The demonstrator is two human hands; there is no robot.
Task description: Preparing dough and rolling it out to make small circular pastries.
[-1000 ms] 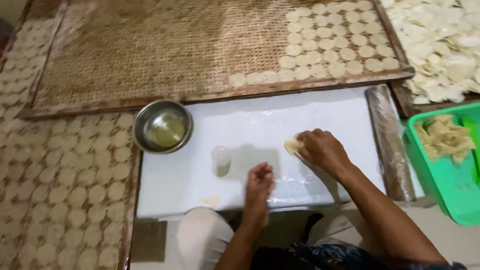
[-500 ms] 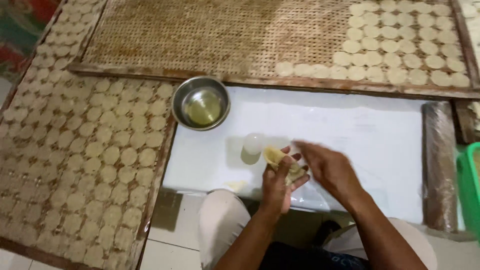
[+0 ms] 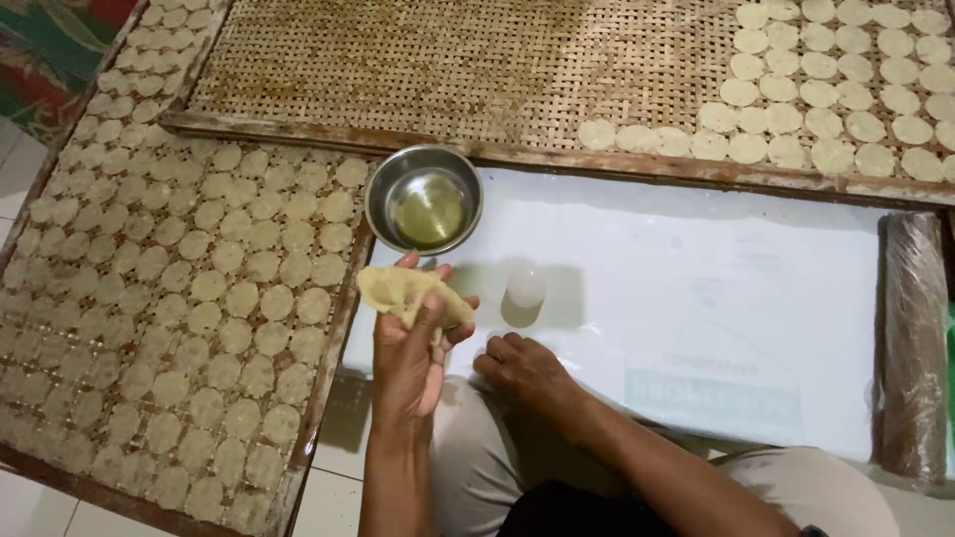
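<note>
Seated person at a white work sheet (image 3: 696, 288), seen from above. The left hand (image 3: 410, 353) is raised over the sheet's near-left corner, fingers curled up and pinching a floppy disc of pale dough (image 3: 403, 291) between thumb and fingertips. The right hand (image 3: 522, 370) rests knuckles-up on the sheet's near edge, fingers loosely bent and holding nothing. A small clear cup (image 3: 525, 288) stands just beyond the right hand. A steel bowl (image 3: 424, 199) of yellowish oil sits at the sheet's far-left corner. Woven bamboo trays, the left tray (image 3: 149, 298) and the far tray (image 3: 448, 60), carry rows of flat dough rounds. A plastic-wrapped roller (image 3: 910, 338) lies along the sheet's right edge.
</note>
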